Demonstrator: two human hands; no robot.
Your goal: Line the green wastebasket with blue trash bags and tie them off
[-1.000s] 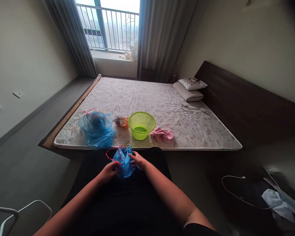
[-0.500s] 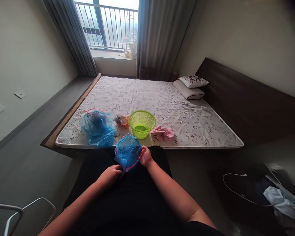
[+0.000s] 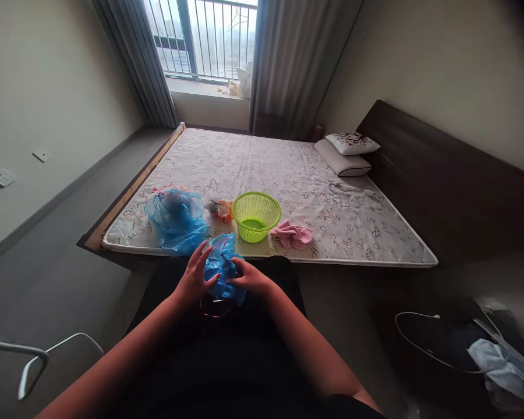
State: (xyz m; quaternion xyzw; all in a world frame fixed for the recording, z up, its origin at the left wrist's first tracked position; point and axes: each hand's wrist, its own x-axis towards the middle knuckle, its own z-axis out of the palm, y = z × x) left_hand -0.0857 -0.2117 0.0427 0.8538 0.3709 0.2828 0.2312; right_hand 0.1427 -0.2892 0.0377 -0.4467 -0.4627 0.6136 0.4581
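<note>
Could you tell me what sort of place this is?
Probably a bedroom: there is a bare mattress with pillows by a dark headboard, and long curtains at the window.

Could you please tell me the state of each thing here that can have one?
Held blue bag: crumpled
Left hand: fingers spread
Right hand: fingers curled on the bag
Larger blue bag: loosely bunched
Green basket: upright, open-topped
Pink cloth: bunched up
Pillows: stacked
Curtains: drawn apart
Mattress: lying flat
</note>
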